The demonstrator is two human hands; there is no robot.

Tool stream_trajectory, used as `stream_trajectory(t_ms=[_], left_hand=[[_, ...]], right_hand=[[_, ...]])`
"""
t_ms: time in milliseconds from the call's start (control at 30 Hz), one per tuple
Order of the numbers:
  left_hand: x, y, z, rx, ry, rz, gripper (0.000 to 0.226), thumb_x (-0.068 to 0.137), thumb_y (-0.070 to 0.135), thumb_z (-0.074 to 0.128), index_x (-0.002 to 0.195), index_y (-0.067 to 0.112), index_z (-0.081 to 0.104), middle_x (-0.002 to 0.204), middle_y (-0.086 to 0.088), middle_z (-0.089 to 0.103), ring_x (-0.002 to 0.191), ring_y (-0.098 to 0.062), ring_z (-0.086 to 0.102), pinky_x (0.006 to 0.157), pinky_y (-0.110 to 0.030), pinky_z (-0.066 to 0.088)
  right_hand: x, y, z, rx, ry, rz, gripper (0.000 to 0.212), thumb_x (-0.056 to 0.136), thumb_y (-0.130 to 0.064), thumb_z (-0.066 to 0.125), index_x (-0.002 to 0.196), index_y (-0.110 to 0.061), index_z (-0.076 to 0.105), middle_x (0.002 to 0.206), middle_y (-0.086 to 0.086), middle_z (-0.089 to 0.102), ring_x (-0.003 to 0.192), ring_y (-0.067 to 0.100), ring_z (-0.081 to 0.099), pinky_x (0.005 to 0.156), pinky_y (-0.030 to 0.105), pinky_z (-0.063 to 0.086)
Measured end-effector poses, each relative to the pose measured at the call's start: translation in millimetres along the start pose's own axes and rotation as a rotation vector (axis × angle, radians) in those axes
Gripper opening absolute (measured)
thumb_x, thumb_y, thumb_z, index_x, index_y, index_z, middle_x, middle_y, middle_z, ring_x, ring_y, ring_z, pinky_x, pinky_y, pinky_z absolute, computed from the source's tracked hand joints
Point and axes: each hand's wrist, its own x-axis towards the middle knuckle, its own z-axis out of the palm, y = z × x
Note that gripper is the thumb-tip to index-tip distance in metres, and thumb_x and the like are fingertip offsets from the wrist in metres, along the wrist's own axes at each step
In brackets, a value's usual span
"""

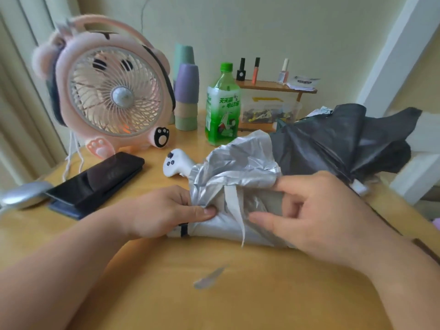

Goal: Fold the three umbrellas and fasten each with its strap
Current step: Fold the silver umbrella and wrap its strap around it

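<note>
While both forearms lie low over the bench (214,294), the hands work at a silver umbrella (240,163) lying crosswise near the middle of it.

Left hand (164,210): comes in from the lower left, palm down. Thumb points right and pinches a fold of silver cloth against the curled fingers at the bundle's left end. A short black strip shows just under this hand.

Right hand (321,215): comes in from the lower right, wrist raised. Fingers are spread and bent over the rolled body. The forefinger sits on the crumpled upper fold and the thumb lies flat on the smoother lower cloth, so it holds the roll.

Strap (234,206): pale and narrow, hanging loose down the front of the bundle between the two thumbs. Not fastened.

Behind and to the right, a dark umbrella (345,139) lies loosely gathered, touching the silver one. A white handle (173,163) with dark buttons pokes out from under the silver folds; cannot tell which umbrella owns it.

Far side of the bench: pink fan (107,91), black phone (95,179) lying flat before it, stacked cups (187,91), and a green bottle (222,108) just beyond the silver cloth.
</note>
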Motion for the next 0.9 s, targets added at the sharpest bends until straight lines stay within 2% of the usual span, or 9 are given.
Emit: stream_trajectory(t_ms=[100,200,333,467,567,667,733,800,900], left_hand=[[0,2,1,-0.014,-0.015,0.004,0.055,0.1,0.021,0.057,0.05,0.036,0.07,0.048,0.024,0.055,0.042,0.01,0.049,0.047,-0.003,0.035],[0,0,0,-0.042,-0.007,0.011,0.042,0.1,0.023,0.059,0.061,0.03,0.074,0.054,0.023,0.061,0.046,0.01,0.05,0.049,-0.004,0.036],[1,2,0,0.002,-0.003,0.043,0.056,0.101,0.023,0.057,0.049,0.039,0.069,0.045,0.028,0.049,0.042,0.01,0.044,0.048,-0.003,0.032],[-1,-1,0,-0.006,-0.001,0.052,0.039,0.096,0.033,0.063,0.059,0.036,0.073,0.055,0.025,0.057,0.049,0.009,0.049,0.053,-0.005,0.037],[0,-8,-2,0.077,0.005,0.073,0.035,0.087,0.05,0.071,0.067,0.022,0.07,0.063,0.015,0.056,0.057,-0.003,0.048,0.06,-0.016,0.041],[0,-13,-1,0.14,0.008,0.103,0.049,0.08,0.061,0.074,0.067,0.015,0.063,0.061,0.01,0.051,0.058,-0.008,0.044,0.06,-0.022,0.039],[-2,-13,1,0.169,0.013,0.115,0.033,0.081,0.054,0.079,0.068,0.026,0.068,0.061,0.018,0.054,0.059,-0.002,0.047,0.062,-0.019,0.04],[-3,-13,3,0.174,0.032,0.132,0.02,0.084,0.043,0.081,0.07,0.033,0.071,0.062,0.022,0.056,0.06,0.004,0.048,0.063,-0.014,0.04],[-4,-17,6,0.13,0.051,0.157,0.031,0.088,0.046,0.075,0.069,0.021,0.067,0.062,0.015,0.055,0.06,-0.003,0.046,0.06,-0.019,0.04]], right_hand=[[6,-8,9,0.143,0.005,0.138,0.028,0.072,-0.05,0.082,0.095,-0.036,0.074,0.06,-0.003,0.065,0.044,0.006,0.051,0.047,0.026,0.041],[11,-15,10,0.443,-0.014,0.204,0.043,0.075,-0.037,0.085,0.115,-0.032,0.068,0.051,0.003,0.058,0.039,0.008,0.043,0.042,0.02,0.035],[13,-11,4,0.68,-0.063,0.219,0.039,0.075,-0.042,0.081,0.087,-0.005,0.077,0.042,0.0,0.04,0.038,0.01,0.031,0.04,0.02,0.027],[13,-3,4,0.863,-0.018,0.176,0.043,0.079,-0.036,0.077,0.089,0.005,0.073,0.049,0.0,0.028,0.045,0.013,0.021,0.045,0.025,0.017],[10,-5,4,0.754,-0.049,0.082,0.054,0.087,-0.041,0.078,0.102,0.01,0.069,0.05,-0.008,0.039,0.046,0.008,0.03,0.045,0.019,0.027],[6,-14,0,0.409,-0.028,-0.045,0.02,0.084,-0.036,0.082,0.103,-0.028,0.081,0.061,-0.013,0.053,0.051,0.006,0.043,0.053,0.015,0.038],[7,-13,1,0.169,0.095,-0.103,0.019,0.078,-0.045,0.084,0.091,-0.031,0.079,0.079,-0.008,0.055,0.071,0.013,0.055,0.065,0.015,0.043],[9,-13,5,-0.014,0.197,-0.168,0.031,0.072,-0.057,0.083,0.089,-0.033,0.074,0.104,-0.02,0.054,0.095,0.008,0.053,0.083,0.01,0.038],[10,-15,10,0.009,0.018,-0.15,0.047,0.063,-0.069,0.085,0.099,-0.043,0.068,0.141,-0.058,0.014,0.145,-0.008,0.017,0.115,0.028,0.02]])
